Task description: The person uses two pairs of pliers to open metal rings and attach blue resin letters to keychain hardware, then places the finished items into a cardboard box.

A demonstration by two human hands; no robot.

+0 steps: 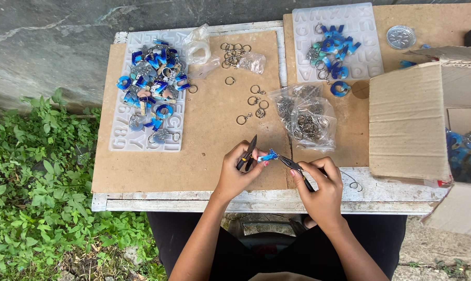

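My left hand [235, 171] holds black pliers [248, 152] together with a small blue resin letter charm [268, 155] pinched at the fingertips. My right hand [321, 186] grips a second pair of black pliers [294, 166] whose tip meets the charm. Both hands hover over the near edge of the brown board [214, 156].
A white letter mould [147, 93] heaped with blue charms lies at left; another mould [345, 41] with charms at back right. Loose key rings [253, 101], a clear bag of rings [306, 114], and an open cardboard box [417, 119] stand nearby. Plants grow at left.
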